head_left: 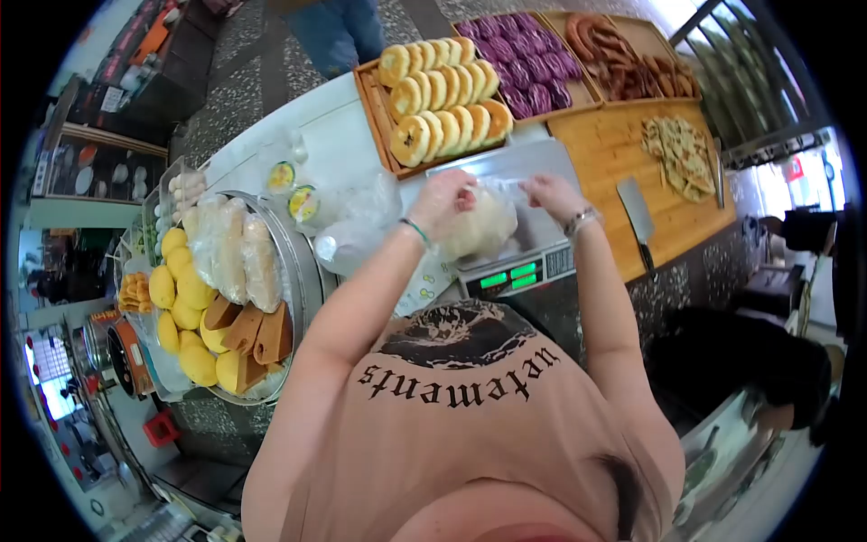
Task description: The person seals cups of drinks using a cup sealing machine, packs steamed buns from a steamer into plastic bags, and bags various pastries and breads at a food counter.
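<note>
My left hand, with a green band at the wrist, has its fingers curled on the edge of a clear plastic bag. Something pale is inside the bag, its kind hard to make out. My right hand, wearing a bracelet, pinches the bag's other side. Both hands hold the bag above the metal plate of a digital scale, whose green displays are lit. More clear plastic bags lie on the white table to the left of my left hand.
Trays of golden round buns, purple rolls and sausages stand beyond the scale. A cleaver and flatbread pieces lie on the wooden board. Left, a round metal tray bears yellow buns. A person stands across the table.
</note>
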`<state>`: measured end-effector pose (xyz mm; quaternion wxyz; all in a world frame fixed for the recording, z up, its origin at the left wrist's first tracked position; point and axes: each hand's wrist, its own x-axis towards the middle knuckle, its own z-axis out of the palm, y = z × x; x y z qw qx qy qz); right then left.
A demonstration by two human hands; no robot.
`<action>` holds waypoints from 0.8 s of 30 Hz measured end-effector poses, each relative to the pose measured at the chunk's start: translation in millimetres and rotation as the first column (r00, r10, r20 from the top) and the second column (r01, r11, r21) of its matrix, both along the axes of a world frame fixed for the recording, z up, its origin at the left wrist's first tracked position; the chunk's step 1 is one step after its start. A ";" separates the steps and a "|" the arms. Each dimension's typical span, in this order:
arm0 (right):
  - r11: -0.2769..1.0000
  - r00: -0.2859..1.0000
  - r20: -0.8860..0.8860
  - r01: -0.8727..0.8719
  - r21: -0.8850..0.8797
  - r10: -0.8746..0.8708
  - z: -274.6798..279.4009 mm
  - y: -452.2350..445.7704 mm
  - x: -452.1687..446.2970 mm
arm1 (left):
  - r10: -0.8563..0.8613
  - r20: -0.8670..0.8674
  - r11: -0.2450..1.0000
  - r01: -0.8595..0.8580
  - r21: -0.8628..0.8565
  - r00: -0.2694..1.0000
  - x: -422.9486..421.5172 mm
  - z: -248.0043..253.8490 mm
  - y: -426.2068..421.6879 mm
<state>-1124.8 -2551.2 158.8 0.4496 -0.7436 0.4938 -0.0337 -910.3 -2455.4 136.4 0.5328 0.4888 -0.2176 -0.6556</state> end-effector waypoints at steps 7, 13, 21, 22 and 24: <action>0.545 0.455 0.572 -0.205 0.813 -0.683 -50.1 -19.2 14.7 | -0.241 0.101 0.970 0.242 0.000 0.965 -8.2 26.6 -7.7; 0.562 0.279 0.531 0.040 0.826 -0.800 -41.0 -11.1 59.6 | -0.319 0.939 0.660 0.741 0.123 0.128 -14.4 32.5 27.0; 0.865 0.708 0.600 0.029 0.502 -0.372 -23.9 23.4 53.1 | 0.080 0.875 0.839 0.441 -0.318 0.478 11.4 15.7 22.2; 0.909 0.840 0.519 -0.084 0.408 -0.156 -16.9 26.5 52.8 | 0.017 0.823 0.912 0.329 -0.246 0.568 8.9 21.9 20.2; 0.921 0.831 0.548 -0.134 0.365 -0.097 -14.7 30.8 54.0 | -0.028 0.744 0.968 0.205 -0.147 0.667 0.8 19.1 17.7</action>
